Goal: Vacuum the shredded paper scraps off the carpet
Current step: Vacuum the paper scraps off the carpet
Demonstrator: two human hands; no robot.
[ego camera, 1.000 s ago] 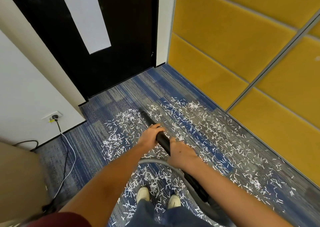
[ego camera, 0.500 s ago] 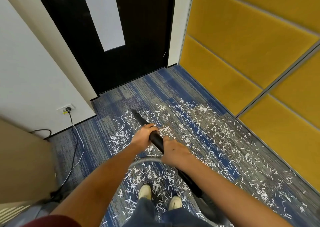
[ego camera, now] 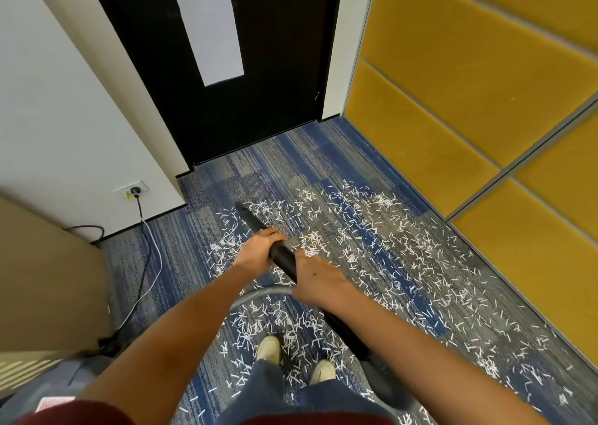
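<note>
Left grip and right grip both clasp one black vacuum wand above countless paper scraps on carpet.

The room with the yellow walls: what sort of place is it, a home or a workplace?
Most likely an office or meeting room. The padded yellow wall panels, the striped blue and grey carpet and the dark door with a narrow window strip all look like workplace fittings.

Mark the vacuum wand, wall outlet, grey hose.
vacuum wand [ego camera: 251, 218]: head view, bare tube near its tip.
wall outlet [ego camera: 132, 189]: head view, faceplate beside the plug.
grey hose [ego camera: 262, 292]: head view, curved middle stretch.
</note>
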